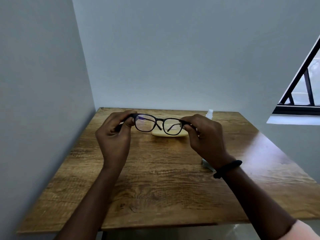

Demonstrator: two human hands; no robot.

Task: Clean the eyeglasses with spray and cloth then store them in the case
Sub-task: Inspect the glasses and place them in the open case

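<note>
The eyeglasses [160, 120], dark-framed with clear lenses, are held in the air above the far half of the counter [155, 179], lenses upright and facing away from the person. Both temple arms show through the lenses, angled inward behind the front of the frame.

The hands are apart, one at each end of the frame. The left hand [114, 134] pinches the left corner between thumb and curled fingers, and the right hand [206, 135] grips the right corner the same way. Neither hand rests on the counter.

Just behind and below the glasses a pale yellow case [166, 135] lies on the counter, partly seen through the lenses; whether it is open or closed cannot be told from this angle. Further back and to the right, near the counter's far edge, stands a small clear spray bottle [209, 113], its lower part hidden by the right hand. A light cloth [207, 165] lies on the counter under the right wrist, mostly covered by it.

The right wrist wears a black band [226, 168], and a pale sleeve [304, 229] shows at the lower right corner. The wood-grain counter sits in a corner between grey walls [173, 49], with a dark-framed window [304, 94] at the right.
</note>
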